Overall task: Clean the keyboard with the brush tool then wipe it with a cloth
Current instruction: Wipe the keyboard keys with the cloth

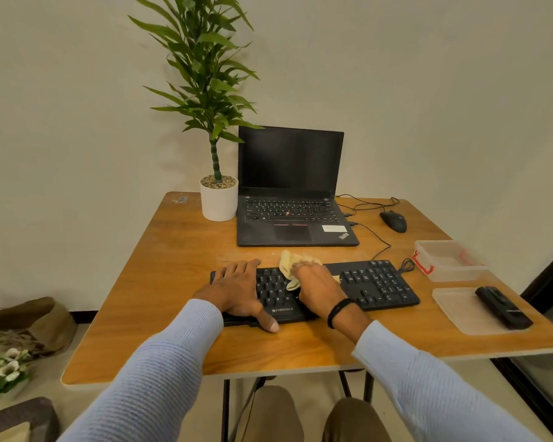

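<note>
A black keyboard point(377, 283) lies across the wooden table point(179, 314) in front of me. My left hand point(237, 290) lies flat over its left end, with the thumb at the keyboard's front edge. My right hand point(316, 287) presses a crumpled yellow cloth point(289, 264) onto the keys near the middle; part of the cloth sticks out past the fingers toward the keyboard's far edge. A black brush tool point(503, 307) rests on a clear plastic lid point(460, 314) to the right, away from both hands.
An open black laptop point(292, 218) stands behind the keyboard, a potted plant point(219, 199) to its left, a black mouse point(394, 221) with cables to its right. A clear container with red clips point(447, 260) sits at the right edge. Flowers and bags lie on the floor at left.
</note>
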